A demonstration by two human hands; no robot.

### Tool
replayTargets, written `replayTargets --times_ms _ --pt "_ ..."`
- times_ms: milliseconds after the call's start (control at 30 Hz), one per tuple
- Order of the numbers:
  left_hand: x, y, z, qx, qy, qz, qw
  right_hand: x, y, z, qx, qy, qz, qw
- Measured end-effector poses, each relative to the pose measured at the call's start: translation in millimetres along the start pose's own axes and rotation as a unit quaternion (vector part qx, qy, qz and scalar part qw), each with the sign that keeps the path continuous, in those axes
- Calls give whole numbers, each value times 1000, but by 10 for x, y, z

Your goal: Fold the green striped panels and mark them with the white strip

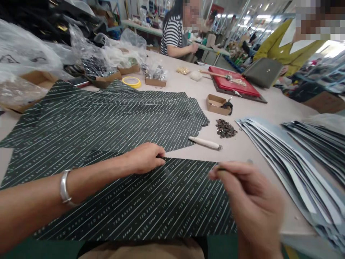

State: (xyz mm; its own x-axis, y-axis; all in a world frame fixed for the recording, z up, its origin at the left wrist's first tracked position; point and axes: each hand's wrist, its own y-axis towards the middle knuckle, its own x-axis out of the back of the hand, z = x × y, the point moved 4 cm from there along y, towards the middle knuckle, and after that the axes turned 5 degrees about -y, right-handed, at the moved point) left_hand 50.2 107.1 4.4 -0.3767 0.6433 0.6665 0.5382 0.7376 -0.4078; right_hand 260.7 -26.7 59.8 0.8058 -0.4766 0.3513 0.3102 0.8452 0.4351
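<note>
A dark green fabric piece (172,201) with white diagonal stripes and printed lettering lies in front of me, reaching the table's near edge. My left hand (148,158), with a silver bangle on its wrist, is closed at the far edge of this piece, thumb and fingers pinching it there. Over its right corner, my right hand (250,198) is slightly blurred, thumb and forefinger pressed together. A tiny dark bit shows between those fingertips, too small to name. Beyond lies a stack of matching fabric pieces (129,122). A white pen-like tool (205,142) rests at the stack's right side.
Small dark metal parts (225,128) lie heaped near an open cardboard box (219,104). Layered grey-and-dark panels (285,172) cover the right side. Yellow tape (131,82), bagged hardware (97,66) and a red board (234,80) stand farther back. Two people work across the table.
</note>
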Motion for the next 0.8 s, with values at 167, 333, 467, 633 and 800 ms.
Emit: replayTargets --times_ms 167,333,467,633,800 --pt "-30 48 88 24 -33 74 996 -803 -159 -593 -171 119 195 958" --pt "-101 59 118 30 -144 158 977 -936 -215 -706 -201 95 222 949" --pt "-162 54 134 61 -269 195 941 -914 -193 -676 -202 82 229 949" --pt "-161 55 129 47 -268 197 942 -928 -195 -684 -195 67 230 951" --pt "-146 60 102 12 -228 188 955 -926 -185 -660 -149 44 233 960"
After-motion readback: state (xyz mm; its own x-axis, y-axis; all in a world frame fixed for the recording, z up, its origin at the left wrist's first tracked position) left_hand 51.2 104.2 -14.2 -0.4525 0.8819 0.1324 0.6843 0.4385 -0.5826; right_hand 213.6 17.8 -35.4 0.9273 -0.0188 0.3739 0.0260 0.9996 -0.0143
